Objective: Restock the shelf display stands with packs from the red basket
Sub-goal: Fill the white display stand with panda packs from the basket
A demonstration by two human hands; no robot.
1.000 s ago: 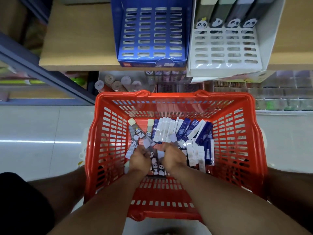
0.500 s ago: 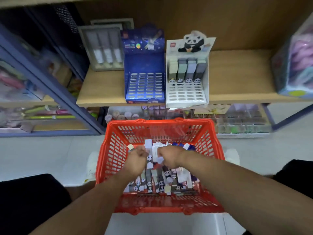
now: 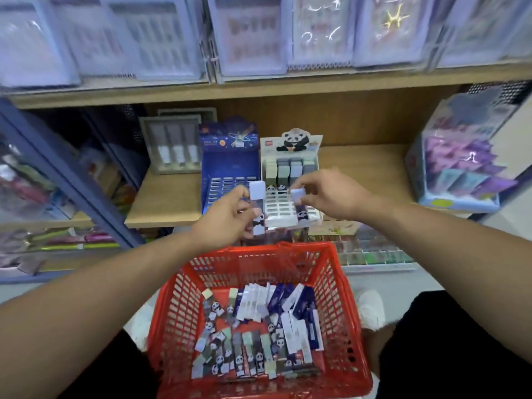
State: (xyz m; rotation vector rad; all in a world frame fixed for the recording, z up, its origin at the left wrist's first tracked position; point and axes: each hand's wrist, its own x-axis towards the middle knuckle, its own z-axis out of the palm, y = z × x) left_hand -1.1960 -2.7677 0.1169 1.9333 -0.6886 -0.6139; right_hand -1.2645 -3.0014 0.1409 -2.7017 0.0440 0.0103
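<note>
Both hands raised before the white panda display stand (image 3: 280, 208) on the wooden shelf (image 3: 164, 203): left hand (image 3: 227, 218) gripping an upright panda pack (image 3: 258, 208), right hand (image 3: 328, 194) pinching a second panda pack (image 3: 300, 204) by its top end. Beside it, blue display stand (image 3: 227, 168). Below, red basket (image 3: 172, 321) holding many loose packs.

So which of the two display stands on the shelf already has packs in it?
The white panda stand: four packs stand in its back row. The blue stand beside it shows only bare slots.
</note>
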